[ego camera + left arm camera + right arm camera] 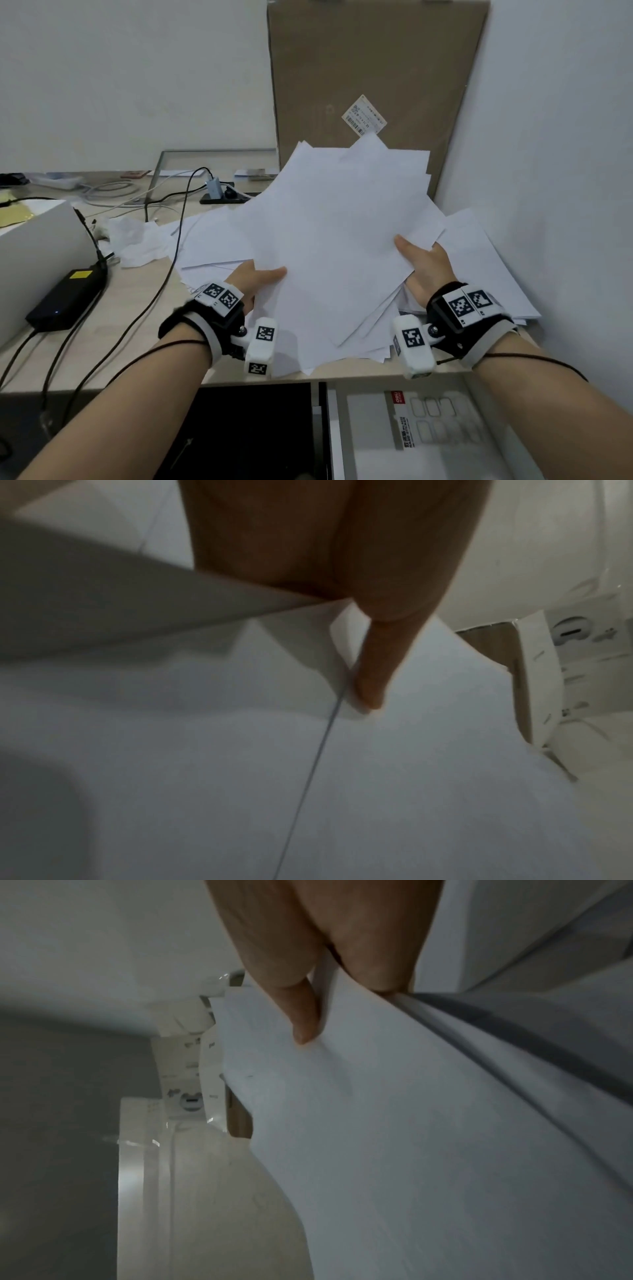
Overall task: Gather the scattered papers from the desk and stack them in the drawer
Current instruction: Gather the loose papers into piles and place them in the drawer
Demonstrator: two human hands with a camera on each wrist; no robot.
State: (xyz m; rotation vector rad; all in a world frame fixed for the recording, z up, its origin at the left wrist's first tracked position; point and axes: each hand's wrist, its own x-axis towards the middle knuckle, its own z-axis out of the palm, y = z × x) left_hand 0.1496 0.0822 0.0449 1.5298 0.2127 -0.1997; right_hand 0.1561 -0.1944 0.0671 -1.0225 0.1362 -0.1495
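I hold a loose, uneven bundle of white papers (335,240) tilted up above the desk. My left hand (263,277) grips its near-left edge with the thumb on top and the fingers hidden beneath. My right hand (418,260) grips the right edge the same way. More sheets (486,260) lie on the desk under and beside the bundle. In the left wrist view a finger (373,669) presses against the paper (411,777). In the right wrist view the fingers (304,1015) pinch a sheet (428,1137). Below the desk edge the white drawer (337,438) stands open with a pack of labels (435,421) inside.
A brown cardboard board (370,68) leans against the wall behind the papers, and the wall is close on the right. A black power adapter (68,298), cables (171,257), a crumpled tissue (133,240) and a white box (34,257) occupy the desk's left side.
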